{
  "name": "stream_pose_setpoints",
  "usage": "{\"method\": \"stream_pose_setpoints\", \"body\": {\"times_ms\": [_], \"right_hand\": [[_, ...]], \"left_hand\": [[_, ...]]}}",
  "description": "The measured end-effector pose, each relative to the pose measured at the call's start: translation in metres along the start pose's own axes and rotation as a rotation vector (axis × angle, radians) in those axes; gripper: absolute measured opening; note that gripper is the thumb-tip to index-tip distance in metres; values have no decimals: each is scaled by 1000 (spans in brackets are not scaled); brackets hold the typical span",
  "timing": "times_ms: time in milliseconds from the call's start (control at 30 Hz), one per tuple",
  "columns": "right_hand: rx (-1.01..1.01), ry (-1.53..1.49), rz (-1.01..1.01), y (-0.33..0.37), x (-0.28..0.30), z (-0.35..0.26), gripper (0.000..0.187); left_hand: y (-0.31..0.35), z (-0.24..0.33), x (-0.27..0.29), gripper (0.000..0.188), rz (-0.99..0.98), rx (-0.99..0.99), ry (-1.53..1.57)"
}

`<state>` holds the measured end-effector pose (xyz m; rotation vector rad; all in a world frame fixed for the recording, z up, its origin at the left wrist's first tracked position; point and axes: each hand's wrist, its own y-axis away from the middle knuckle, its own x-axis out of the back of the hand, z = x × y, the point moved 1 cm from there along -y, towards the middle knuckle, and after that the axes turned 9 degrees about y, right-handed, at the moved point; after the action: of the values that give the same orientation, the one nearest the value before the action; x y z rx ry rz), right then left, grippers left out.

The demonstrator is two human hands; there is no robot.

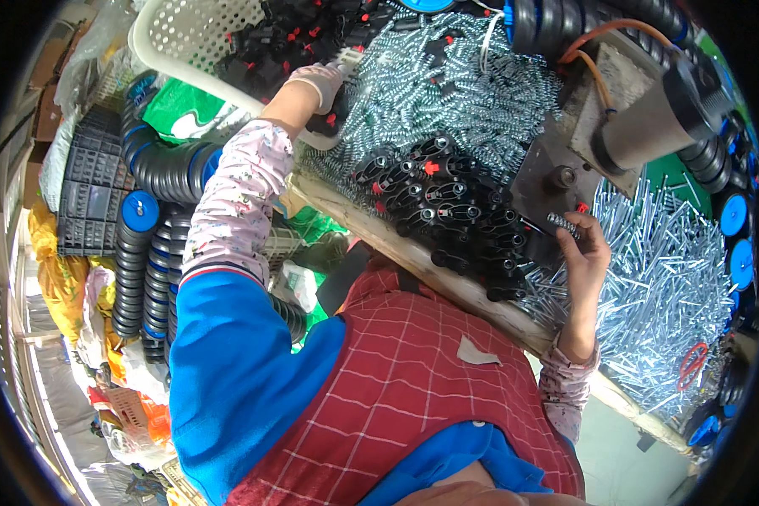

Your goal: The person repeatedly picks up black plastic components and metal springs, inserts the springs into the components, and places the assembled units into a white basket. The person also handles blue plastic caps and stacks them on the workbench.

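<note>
My right hand (586, 253) pinches a small metal coil spring (562, 223) between thumb and fingertips, beside a dark metal plate (533, 179). A red-tipped black part lies close by. My left hand (316, 84), in a pale glove, reaches to the rim of the white perforated basket (156, 42), next to black plastic parts (266, 38) with red bits. Its fingertips are partly hidden, so I cannot tell whether they grip anything. A large heap of coil springs (447, 84) spreads between my hands. Several assembled-looking black parts (447, 198) lie in rows nearer me.
Long metal pins (649, 278) are heaped at the right, with red-handled scissors (692, 366) on them. A grey cylindrical machine (662, 118) with an orange hose stands at the far right. Black ribbed coils (131, 261) with blue ends stand at the left. The wooden table edge (413, 253) runs before me.
</note>
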<state>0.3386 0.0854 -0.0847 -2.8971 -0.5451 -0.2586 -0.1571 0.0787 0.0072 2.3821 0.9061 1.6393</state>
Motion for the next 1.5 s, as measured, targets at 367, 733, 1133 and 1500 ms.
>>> {"method": "stream_pose_setpoints", "body": {"times_ms": [367,733,1133,1500], "right_hand": [[-101,55,15,-8,-17,-7,24],[-98,159,-3,-16,-33,-4,25],[-127,-29,13,-15,-20,14,25],[-124,0,31,-15,-25,8,24]], "left_hand": [[-2,7,17,66,46,20,201],[21,9,-1,49,147,-37,487],[43,23,-24,76,191,-77,504],[54,42,-31,88,302,-59,466]]}}
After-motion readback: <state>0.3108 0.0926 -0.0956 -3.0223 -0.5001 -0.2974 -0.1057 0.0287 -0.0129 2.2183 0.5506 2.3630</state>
